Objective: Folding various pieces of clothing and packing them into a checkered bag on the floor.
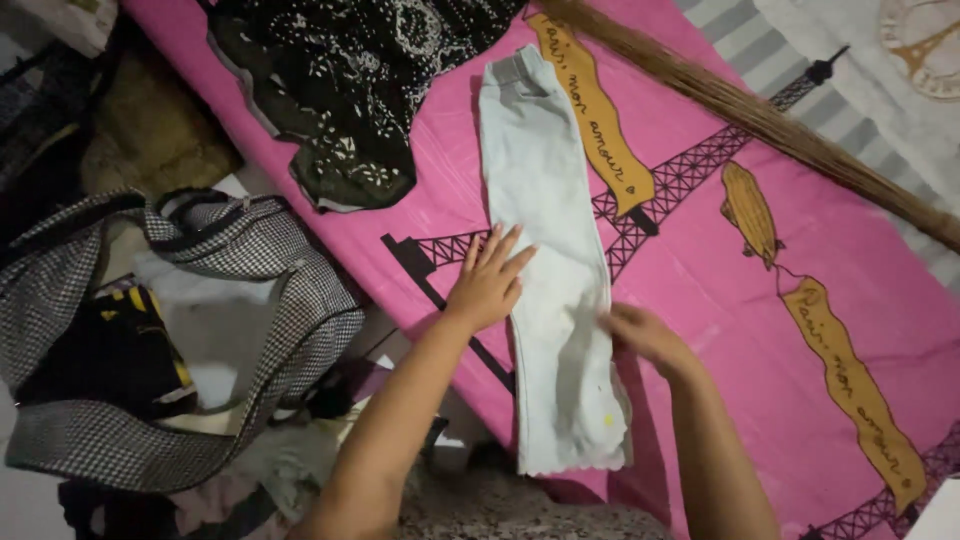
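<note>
Pale blue trousers [545, 200], folded lengthwise into one long strip, lie on a pink bedsheet [700, 270] printed with a tower and yellow banners. My left hand [490, 280] rests flat with spread fingers on the trousers' left edge near the middle. At the right edge of the lower legs, my right hand [640, 335] has its fingers curled on the fabric; whether it pinches the cloth I cannot tell.
A black garment with white dots [350, 90] lies at the top of the sheet. A long straw broom [760, 115] crosses the upper right. A checked black-and-white bag [290, 330], open with clothes inside, sits on the floor at the left.
</note>
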